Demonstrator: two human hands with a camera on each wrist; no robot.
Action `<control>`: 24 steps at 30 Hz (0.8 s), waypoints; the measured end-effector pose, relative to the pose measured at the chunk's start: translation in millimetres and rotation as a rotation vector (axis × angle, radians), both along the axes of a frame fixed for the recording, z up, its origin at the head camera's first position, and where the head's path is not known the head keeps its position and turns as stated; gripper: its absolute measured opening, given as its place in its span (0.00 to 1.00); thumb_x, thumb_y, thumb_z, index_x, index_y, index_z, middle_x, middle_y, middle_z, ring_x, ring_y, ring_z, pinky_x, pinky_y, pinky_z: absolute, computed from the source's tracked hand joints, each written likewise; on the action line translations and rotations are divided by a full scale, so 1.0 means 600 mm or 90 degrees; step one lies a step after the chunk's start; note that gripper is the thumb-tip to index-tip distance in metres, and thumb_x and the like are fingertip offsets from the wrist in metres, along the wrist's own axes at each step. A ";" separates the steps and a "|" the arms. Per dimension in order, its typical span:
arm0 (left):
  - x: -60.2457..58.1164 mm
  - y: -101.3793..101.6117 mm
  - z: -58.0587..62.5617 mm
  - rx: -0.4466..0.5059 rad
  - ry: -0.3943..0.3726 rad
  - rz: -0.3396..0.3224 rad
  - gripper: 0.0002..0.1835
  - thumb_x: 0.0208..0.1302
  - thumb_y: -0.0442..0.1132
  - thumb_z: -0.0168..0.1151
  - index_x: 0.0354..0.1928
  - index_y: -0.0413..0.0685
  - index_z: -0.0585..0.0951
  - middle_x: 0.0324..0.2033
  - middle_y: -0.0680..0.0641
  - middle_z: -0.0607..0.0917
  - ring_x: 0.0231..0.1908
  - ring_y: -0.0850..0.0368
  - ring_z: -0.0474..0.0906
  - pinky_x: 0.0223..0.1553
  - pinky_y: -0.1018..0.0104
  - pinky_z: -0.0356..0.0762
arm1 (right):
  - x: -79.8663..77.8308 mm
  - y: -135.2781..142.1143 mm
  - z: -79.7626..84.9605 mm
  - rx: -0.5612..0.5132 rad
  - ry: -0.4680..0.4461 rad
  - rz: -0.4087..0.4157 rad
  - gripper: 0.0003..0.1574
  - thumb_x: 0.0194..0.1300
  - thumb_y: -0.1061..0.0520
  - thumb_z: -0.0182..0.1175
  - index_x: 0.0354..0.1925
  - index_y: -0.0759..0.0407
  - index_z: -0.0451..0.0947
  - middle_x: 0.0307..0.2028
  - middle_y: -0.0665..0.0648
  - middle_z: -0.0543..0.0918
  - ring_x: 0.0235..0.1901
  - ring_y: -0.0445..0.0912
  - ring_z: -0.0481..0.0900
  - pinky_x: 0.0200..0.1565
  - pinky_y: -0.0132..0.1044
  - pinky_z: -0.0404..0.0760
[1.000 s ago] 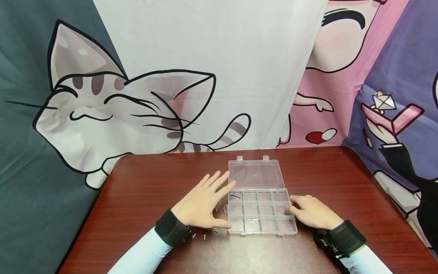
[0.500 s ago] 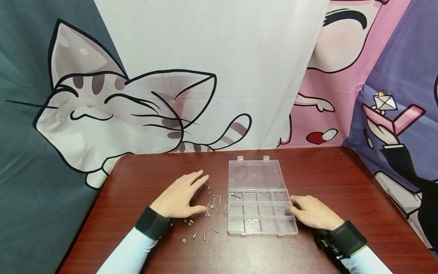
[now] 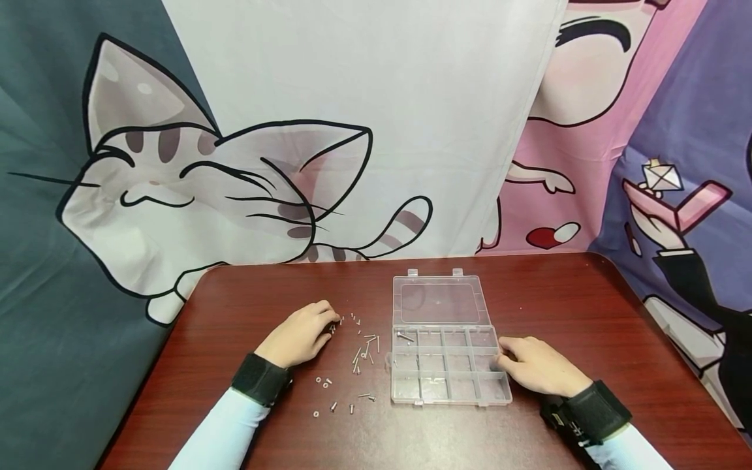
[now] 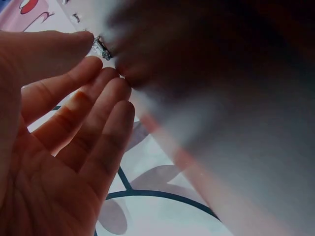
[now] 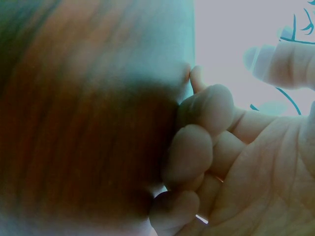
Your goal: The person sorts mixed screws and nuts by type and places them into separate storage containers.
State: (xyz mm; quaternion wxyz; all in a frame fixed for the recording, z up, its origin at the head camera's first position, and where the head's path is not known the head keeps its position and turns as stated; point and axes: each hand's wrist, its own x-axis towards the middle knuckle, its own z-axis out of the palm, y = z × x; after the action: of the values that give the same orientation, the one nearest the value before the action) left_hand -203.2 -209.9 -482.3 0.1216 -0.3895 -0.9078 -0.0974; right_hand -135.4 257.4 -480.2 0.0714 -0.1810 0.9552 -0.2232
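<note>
My left hand (image 3: 299,334) is low over the left of the table, thumb and fingertips slightly apart around small screws. In the left wrist view, a metal screw (image 4: 102,48) lies between thumb tip and index fingertip; firm contact is not plain. My right hand (image 3: 539,365) grips the right edge of a clear plastic compartment box (image 3: 451,399), its fingers curled in the right wrist view. The box stands with its lid (image 3: 437,297) folded back. One larger bolt (image 3: 405,336) lies in the far left compartment.
Between left hand and box several screws (image 3: 356,356) are scattered. Nearer me lie nuts (image 3: 316,414) and short screws (image 3: 352,409). A printed cloth (image 3: 382,130) hangs behind the wooden table (image 3: 558,294).
My left hand has moved left from the box, over the scattered screws, and its spread fingers have drawn together near the table. The right hand stays at the box edge.
</note>
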 end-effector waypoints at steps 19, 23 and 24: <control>-0.007 0.014 0.004 -0.013 0.014 0.064 0.08 0.51 0.31 0.66 0.24 0.55 0.80 0.25 0.57 0.73 0.27 0.60 0.76 0.31 0.65 0.75 | 0.001 0.000 0.001 -0.002 -0.007 0.001 0.15 0.67 0.50 0.55 0.24 0.45 0.65 0.18 0.40 0.60 0.20 0.34 0.61 0.26 0.31 0.61; -0.006 0.016 0.006 -0.017 0.020 0.091 0.09 0.48 0.30 0.64 0.22 0.55 0.79 0.23 0.57 0.73 0.25 0.59 0.75 0.28 0.63 0.75 | 0.002 -0.001 0.001 -0.006 -0.006 0.000 0.15 0.67 0.49 0.55 0.24 0.45 0.65 0.18 0.41 0.60 0.19 0.34 0.61 0.26 0.31 0.61; -0.006 0.016 0.005 -0.018 0.018 0.098 0.10 0.47 0.30 0.63 0.21 0.56 0.78 0.23 0.57 0.73 0.24 0.59 0.74 0.27 0.63 0.74 | 0.003 -0.001 0.000 -0.010 -0.010 -0.001 0.15 0.67 0.49 0.55 0.24 0.45 0.65 0.18 0.41 0.61 0.19 0.34 0.61 0.25 0.31 0.61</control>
State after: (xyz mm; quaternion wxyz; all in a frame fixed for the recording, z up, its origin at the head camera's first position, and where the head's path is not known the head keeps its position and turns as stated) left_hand -207.0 -200.1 -479.1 0.1365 -0.3215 -0.9344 -0.0695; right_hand -133.6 257.0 -480.1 0.0772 -0.1793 0.9530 -0.2319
